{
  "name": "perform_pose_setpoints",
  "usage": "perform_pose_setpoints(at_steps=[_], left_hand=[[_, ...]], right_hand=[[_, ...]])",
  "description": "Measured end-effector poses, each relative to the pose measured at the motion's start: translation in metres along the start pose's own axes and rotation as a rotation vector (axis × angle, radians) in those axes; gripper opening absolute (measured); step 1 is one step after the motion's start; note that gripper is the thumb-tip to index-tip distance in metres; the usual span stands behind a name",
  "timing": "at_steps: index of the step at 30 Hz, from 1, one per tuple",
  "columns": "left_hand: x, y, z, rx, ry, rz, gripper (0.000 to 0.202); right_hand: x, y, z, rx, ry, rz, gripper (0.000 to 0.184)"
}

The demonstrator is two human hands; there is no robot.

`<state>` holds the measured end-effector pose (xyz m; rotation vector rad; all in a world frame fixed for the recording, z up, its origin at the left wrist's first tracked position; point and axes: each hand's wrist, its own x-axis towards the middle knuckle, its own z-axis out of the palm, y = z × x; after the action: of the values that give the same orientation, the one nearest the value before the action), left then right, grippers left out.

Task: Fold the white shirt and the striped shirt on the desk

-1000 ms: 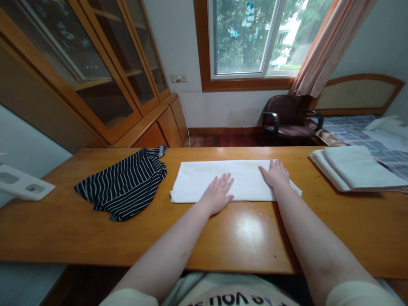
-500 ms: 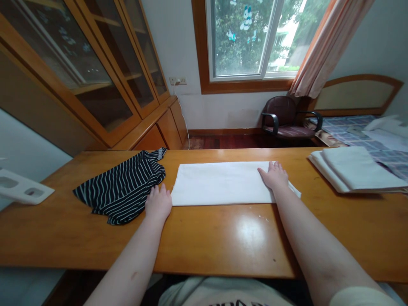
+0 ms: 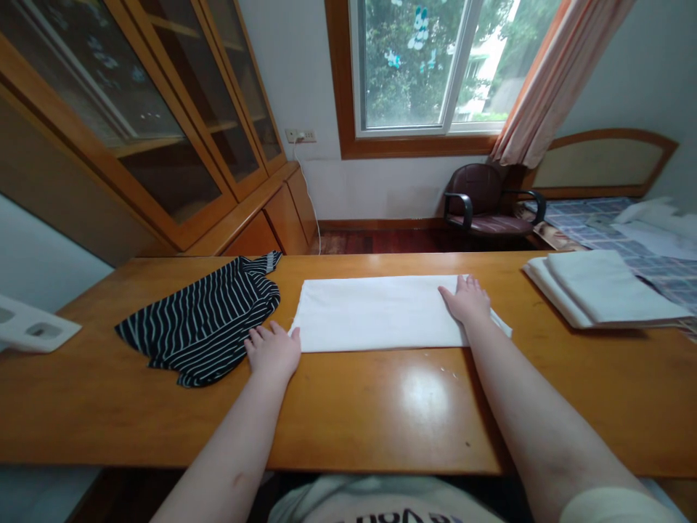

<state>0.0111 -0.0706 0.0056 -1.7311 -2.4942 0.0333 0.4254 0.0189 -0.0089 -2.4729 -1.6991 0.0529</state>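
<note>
A white cloth (image 3: 375, 312), folded into a long flat rectangle, lies across the middle of the wooden table (image 3: 359, 414). At its left end, my left hand (image 3: 274, 351) rests with fingers spread, the thumb at the cloth's near corner. My right hand (image 3: 468, 299) lies flat on the cloth's right end, fingers apart, with a bit of a lower layer poking out beside the wrist. Just left of my left hand is a crumpled black-and-white striped garment (image 3: 210, 319), close to its fingertips.
A stack of folded white cloth (image 3: 604, 290) sits at the table's right. On the far left is a white plastic object with oval openings (image 3: 49, 330). Beyond the table stand a glass-door cabinet (image 3: 179, 145), an armchair (image 3: 484, 200) and a bed (image 3: 588, 221).
My left hand has shifted slightly, its thumb now spread out onto the cloth's corner. My right hand stays in place on the cloth. The view has moved a little.
</note>
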Motion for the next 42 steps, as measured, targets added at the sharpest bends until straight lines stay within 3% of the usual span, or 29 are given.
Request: perform_pose_setpoints(at_steps=[2, 5, 7, 9, 10, 11, 14, 16, 19, 22, 27, 29, 35, 38, 42], left_hand=[[0.006, -0.01, -0.001, 0.007, 0.043, 0.01, 0.06], [0.003, -0.006, -0.006, -0.054, 0.099, 0.179, 0.058], [-0.004, 0.007, -0.009, -0.105, 0.12, 0.353, 0.057], [-0.008, 0.019, -0.01, -0.16, 0.061, 0.58, 0.053], [-0.008, 0.023, -0.009, -0.177, 0.014, 0.632, 0.053], [-0.008, 0.025, -0.007, -0.18, -0.021, 0.599, 0.054], [-0.002, 0.021, -0.002, -0.103, -0.014, 0.151, 0.068], [0.001, 0.013, -0.001, -0.053, 0.019, -0.019, 0.073], [-0.001, 0.005, -0.007, -0.038, 0.026, 0.048, 0.065], [-0.007, 0.003, -0.018, -0.047, 0.005, 0.098, 0.058], [-0.007, 0.007, -0.024, -0.04, 0.007, 0.122, 0.054], [-0.004, 0.007, -0.021, -0.079, 0.001, 0.131, 0.052], [0.004, 0.001, -0.011, -0.338, -0.011, 0.092, 0.05], [0.009, -0.002, -0.006, -0.645, -0.03, 0.027, 0.049], [0.017, -0.01, -0.001, -1.073, -0.107, -0.176, 0.056]], right_hand=[[0.0, 0.0, 0.0, 0.001, -0.004, 0.001, 0.083], [0.0, 0.0, -0.001, 0.0, -0.008, 0.001, 0.082], [0.0, -0.001, -0.001, -0.001, -0.011, -0.003, 0.081], [0.0, -0.001, -0.002, -0.001, -0.016, -0.004, 0.081], [0.0, -0.001, -0.002, -0.001, -0.015, -0.005, 0.08], [0.0, -0.001, -0.002, 0.0, -0.015, -0.004, 0.08], [-0.001, -0.001, -0.003, 0.006, -0.018, -0.005, 0.08], [-0.003, -0.001, -0.004, 0.004, -0.007, -0.001, 0.077], [-0.006, -0.005, -0.01, -0.012, 0.116, -0.02, 0.067], [-0.018, -0.019, -0.018, 0.019, 0.216, -0.173, 0.058], [-0.065, -0.073, -0.018, 0.121, -0.007, -0.61, 0.062], [-0.084, -0.091, -0.013, 0.132, -0.084, -0.703, 0.063], [-0.104, -0.104, -0.003, 0.087, -0.209, -0.696, 0.065], [-0.101, -0.102, -0.003, 0.078, -0.221, -0.696, 0.067], [-0.1, -0.102, -0.003, 0.076, -0.223, -0.69, 0.068]])
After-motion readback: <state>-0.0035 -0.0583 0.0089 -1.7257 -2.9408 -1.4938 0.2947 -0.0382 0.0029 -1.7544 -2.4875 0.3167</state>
